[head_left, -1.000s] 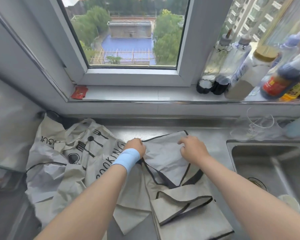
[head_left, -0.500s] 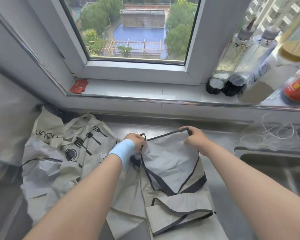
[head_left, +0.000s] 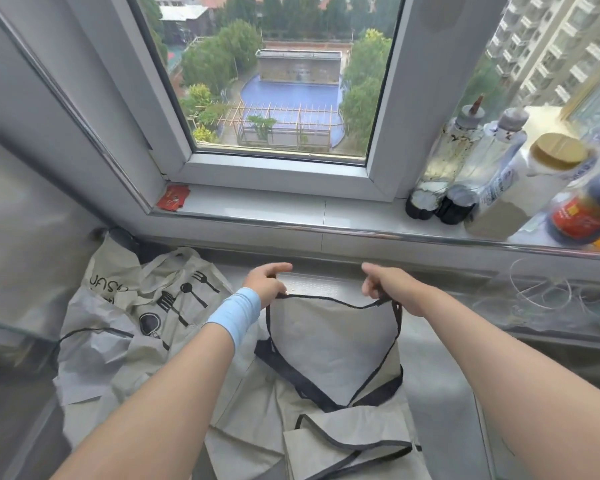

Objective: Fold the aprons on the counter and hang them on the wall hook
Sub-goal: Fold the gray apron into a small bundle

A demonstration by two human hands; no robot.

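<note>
A beige apron with black trim (head_left: pixel 329 344) hangs between my two hands above the steel counter (head_left: pixel 440 368). My left hand (head_left: pixel 264 282), with a light blue wristband, pinches the bib's top left corner. My right hand (head_left: pixel 392 289) pinches the top right corner where the black strap joins. The bib is held up and spread flat, while the apron's lower part lies crumpled on the counter near me. A second apron (head_left: pixel 118 327), printed with cutlery drawings and letters, lies in a heap to the left. No wall hook is in view.
Several bottles (head_left: pixel 499 174) and a wooden-lidded jar (head_left: pixel 548 168) stand on the window sill (head_left: pixel 291 209) at the right. A small red packet (head_left: pixel 174 197) lies at the sill's left end. Clear plastic items (head_left: pixel 548 292) sit on the counter at the right.
Both hands have lifted the bib's top edge off the counter and pulled its corners apart. The view has tilted upward, so the sink has left the frame.
</note>
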